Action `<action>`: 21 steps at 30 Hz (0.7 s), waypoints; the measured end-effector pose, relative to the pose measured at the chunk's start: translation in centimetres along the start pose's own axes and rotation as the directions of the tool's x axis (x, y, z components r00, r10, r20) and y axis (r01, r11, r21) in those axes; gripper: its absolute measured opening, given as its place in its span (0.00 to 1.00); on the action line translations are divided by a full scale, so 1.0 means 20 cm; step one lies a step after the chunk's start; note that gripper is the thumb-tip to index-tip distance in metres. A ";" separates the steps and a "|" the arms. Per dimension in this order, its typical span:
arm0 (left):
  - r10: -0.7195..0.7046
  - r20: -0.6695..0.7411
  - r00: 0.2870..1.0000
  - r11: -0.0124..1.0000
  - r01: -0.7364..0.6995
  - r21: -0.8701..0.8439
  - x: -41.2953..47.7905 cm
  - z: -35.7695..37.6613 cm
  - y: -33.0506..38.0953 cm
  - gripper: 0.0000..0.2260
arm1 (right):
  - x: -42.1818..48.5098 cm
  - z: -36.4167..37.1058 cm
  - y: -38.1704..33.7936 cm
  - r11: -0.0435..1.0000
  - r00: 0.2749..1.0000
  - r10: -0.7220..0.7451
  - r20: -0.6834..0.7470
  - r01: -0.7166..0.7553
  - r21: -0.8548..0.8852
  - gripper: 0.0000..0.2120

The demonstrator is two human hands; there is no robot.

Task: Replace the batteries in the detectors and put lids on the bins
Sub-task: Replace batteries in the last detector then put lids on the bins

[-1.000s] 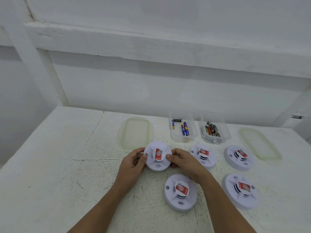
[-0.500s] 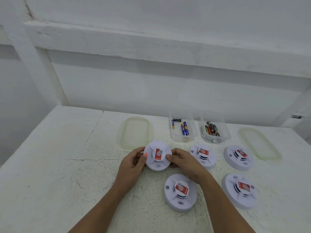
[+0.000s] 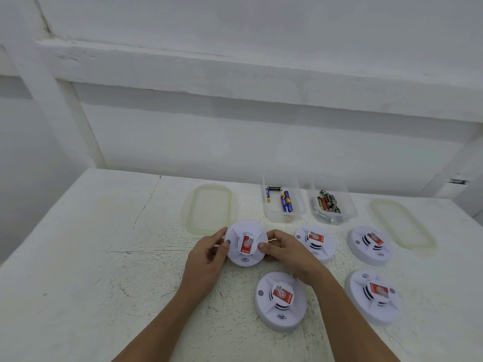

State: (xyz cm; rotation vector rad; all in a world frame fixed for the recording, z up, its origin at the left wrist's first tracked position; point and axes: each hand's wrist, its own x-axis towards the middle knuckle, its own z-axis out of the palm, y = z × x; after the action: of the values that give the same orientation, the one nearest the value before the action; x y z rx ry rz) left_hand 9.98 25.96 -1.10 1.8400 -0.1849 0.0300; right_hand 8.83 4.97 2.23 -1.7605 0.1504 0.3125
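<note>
We have the left hand [image 3: 209, 257] and right hand [image 3: 285, 254] pinching opposite edges of one detector [image 3: 245, 244], face up, just in front of a loose lid [image 3: 209, 207] on the tabletop [image 3: 91, 244]; can't tell if it's lifted or resting. Risk one: it's a fingertip-only grip on a smooth round shell, so twisting it open could slip it onto the nearer detector [image 3: 281, 300]. Risk two: the closest bin [image 3: 271, 218] of batteries [image 3: 287, 202] sits uncovered just behind, so a jerked hand could tip it.
</note>
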 end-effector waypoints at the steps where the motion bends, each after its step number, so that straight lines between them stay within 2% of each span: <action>1: 0.016 -0.012 1.000 1.000 -0.016 0.020 0.00 0.00 0.00 0.16 | 0.00 0.00 0.00 1.000 1.000 -0.001 -0.004 0.001 -0.009 0.11; 7: 0.075 -0.048 0.996 0.995 -0.072 0.074 0.01 0.03 0.03 0.16 | -0.03 -0.01 -0.02 0.981 0.994 -0.034 -0.103 0.014 -0.192 0.08; 14: 0.035 -0.056 0.998 0.999 -0.032 0.043 0.06 0.11 0.07 0.13 | -0.04 -0.01 -0.04 0.886 0.960 -0.064 -0.273 -0.072 -0.459 0.12; 21: 0.035 -0.012 0.999 0.999 -0.034 0.035 0.06 0.13 0.07 0.15 | -0.03 0.04 -0.04 0.848 0.938 -0.090 -0.335 -0.104 -0.520 0.12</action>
State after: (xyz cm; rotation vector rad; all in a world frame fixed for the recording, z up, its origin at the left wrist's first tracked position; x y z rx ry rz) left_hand 10.80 23.00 -0.42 1.8706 -0.2082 0.0695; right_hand 8.31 5.91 3.00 -2.3664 0.3526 0.0355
